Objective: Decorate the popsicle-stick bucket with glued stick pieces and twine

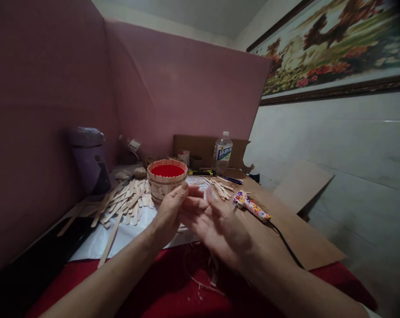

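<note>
My left hand [169,211] is held up in front of a round pot [168,181] clad in wooden craft sticks, with a scalloped rim and a bright red inside. Its thumb stretches upward, and the fingers are partly hidden behind my right hand. My right hand [216,225] is turned palm up, thumb apart from the fingers, whose tips meet or overlap those of the left. No held object shows in either hand. A pile of loose craft sticks [128,198] lies left of the pot. To the right rests a flower-patterned glue gun [252,206] with a black cord.
A clear bottle [223,152] stands behind, near a yellow-and-black cutter [202,173] and a blue pen [232,180]. More sticks [221,187] lie on the brown board [286,236]. A purple cylinder [91,161] stands at left. Scraps and twine [204,285] lie on the red cloth [153,287].
</note>
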Motion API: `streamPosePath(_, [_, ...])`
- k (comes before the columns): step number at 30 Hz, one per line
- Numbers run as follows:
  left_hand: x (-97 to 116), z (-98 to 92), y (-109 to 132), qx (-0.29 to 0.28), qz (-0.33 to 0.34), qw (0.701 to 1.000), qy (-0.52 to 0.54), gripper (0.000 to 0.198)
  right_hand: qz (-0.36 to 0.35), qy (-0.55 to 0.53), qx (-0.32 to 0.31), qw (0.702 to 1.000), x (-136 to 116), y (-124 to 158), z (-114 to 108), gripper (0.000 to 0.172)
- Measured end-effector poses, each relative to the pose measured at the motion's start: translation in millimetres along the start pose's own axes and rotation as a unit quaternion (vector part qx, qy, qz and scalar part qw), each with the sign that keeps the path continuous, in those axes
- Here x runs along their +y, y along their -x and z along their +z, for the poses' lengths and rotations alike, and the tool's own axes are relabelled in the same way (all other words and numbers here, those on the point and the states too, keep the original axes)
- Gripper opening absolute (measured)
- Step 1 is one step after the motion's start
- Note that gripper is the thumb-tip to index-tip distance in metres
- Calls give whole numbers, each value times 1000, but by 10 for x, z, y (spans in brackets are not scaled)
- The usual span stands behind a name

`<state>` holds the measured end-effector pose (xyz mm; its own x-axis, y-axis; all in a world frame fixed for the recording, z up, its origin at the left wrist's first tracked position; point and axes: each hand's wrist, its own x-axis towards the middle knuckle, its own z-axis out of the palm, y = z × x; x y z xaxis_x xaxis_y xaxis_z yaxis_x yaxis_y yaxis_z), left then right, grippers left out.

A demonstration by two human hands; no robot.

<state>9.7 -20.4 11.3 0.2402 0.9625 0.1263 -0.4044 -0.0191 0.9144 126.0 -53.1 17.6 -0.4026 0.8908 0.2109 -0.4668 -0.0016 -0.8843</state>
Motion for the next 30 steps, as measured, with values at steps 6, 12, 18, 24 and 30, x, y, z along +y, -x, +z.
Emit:
streamPosePath(6, [121,45,28,84,-68,964,243,60,-217,536,-103,809,380,51,30,63])
streamPosePath(12, [78,-51,-33,93,-100,952,275,60,-292,811,-121,492,425,-56,-89,57])
streamPosePath(18, [-13,2,-53,129,-105,954,248,46,-345,857,-59,377,388,-182,-157,45])
streamPosePath(24, [-109,68,-23,167,-28,980,103,10,-323,890,-27,322,459,-208,-193,40])
streamPosePath(30, [-251,65,-8,224,-56,973,-8,17,-309,856,-168,378,188,-163,-179,20])
